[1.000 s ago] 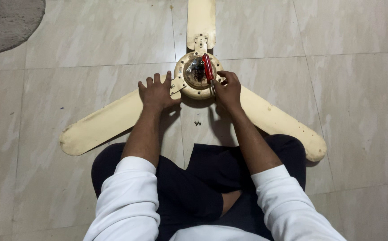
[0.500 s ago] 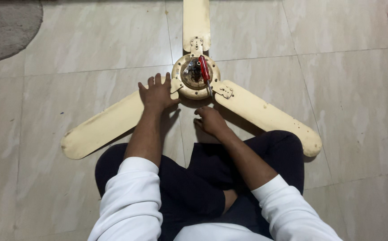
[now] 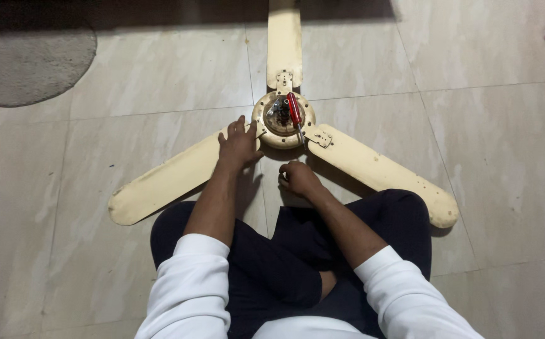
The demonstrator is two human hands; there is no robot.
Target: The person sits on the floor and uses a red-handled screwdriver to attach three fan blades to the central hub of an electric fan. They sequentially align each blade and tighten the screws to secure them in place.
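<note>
Down on the tiled floor lay a cream three-bladed ceiling fan, its round hub just ahead of both hands. A red-handled screwdriver rested across the open hub, gripped by nobody. The left hand pressed flat, fingers spread and grasping nothing, on the root of the left blade, touching the hub's rim. The right hand sat loosely curled on the floor just below the hub; whether it pinched anything could not be told. Both forearms reached forward from white sleeves.

Dim, even light; soft shadows
</note>
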